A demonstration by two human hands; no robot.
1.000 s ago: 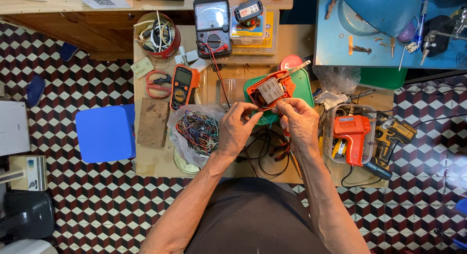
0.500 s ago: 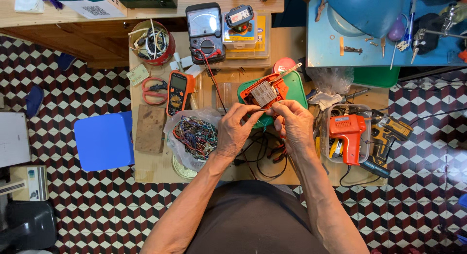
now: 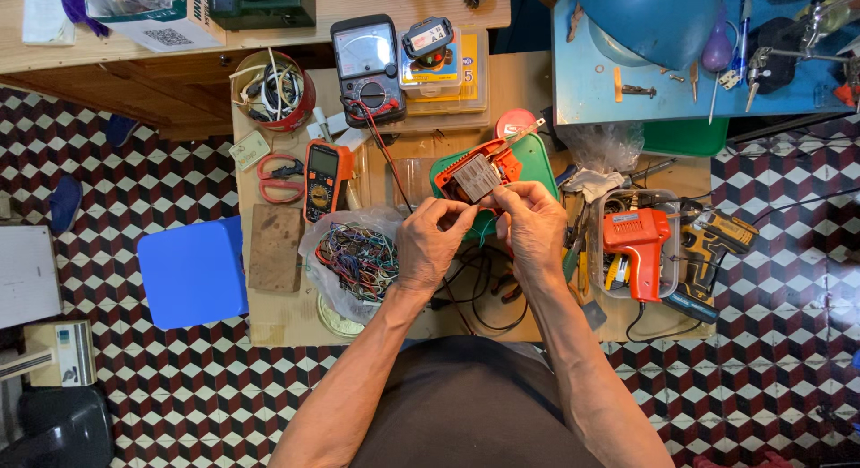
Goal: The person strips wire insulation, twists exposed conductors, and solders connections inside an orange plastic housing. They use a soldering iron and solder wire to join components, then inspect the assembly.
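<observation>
I have both hands up over the middle of the small wooden bench (image 3: 296,320), and between them sits an orange-cased device (image 3: 473,172) with a grey block on top, held just above a green tray (image 3: 537,159). My left hand (image 3: 432,240) pinches its near edge with the fingertips closed on it; my right hand (image 3: 533,226) is clamped on the other near corner in the same way. My worry is the loose grip: only fingertips carry the case, so a twist could tip it onto the tray, and the black leads (image 3: 479,289) looped under my wrists could snag a sleeve of wire and drag it. The bag of coloured wires (image 3: 356,257) sits just beside my left wrist and could be swept off too. By my count: two handheld meters, the orange one (image 3: 321,177) and the larger black one (image 3: 367,65), one red scissors (image 3: 279,177), one orange soldering gun (image 3: 638,244)
</observation>
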